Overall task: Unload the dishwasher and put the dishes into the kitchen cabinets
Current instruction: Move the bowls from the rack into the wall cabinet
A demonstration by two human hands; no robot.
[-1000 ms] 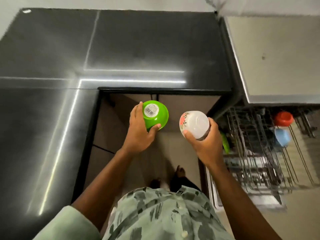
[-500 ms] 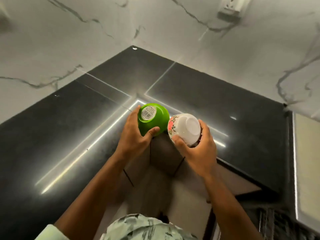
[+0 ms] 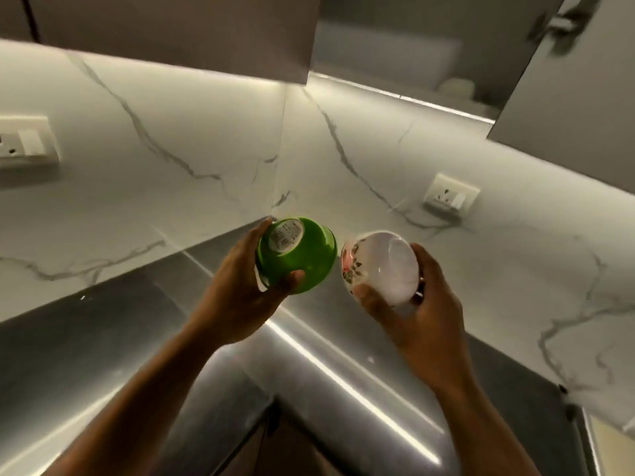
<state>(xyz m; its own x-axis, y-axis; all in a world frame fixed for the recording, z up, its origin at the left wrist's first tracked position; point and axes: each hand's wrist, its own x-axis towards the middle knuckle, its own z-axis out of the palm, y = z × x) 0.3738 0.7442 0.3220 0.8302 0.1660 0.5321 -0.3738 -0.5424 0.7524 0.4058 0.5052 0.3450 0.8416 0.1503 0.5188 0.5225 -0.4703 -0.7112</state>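
Overhead, the open cabinet (image 3: 378, 53) lies nearer the right hand (image 3: 424, 324) gripping the floral bowl (image 3: 381, 266) than the left hand (image 3: 240, 300) gripping the green bowl (image 3: 302, 266).

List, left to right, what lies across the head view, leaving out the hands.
In order: left wall socket → green bowl → white flowered bowl → right wall socket → cabinet door.

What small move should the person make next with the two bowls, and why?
Probably raise the white floral bowl in the right hand toward the open upper cabinet, up and right: its door stands open, while the left hand grips the green bowl.
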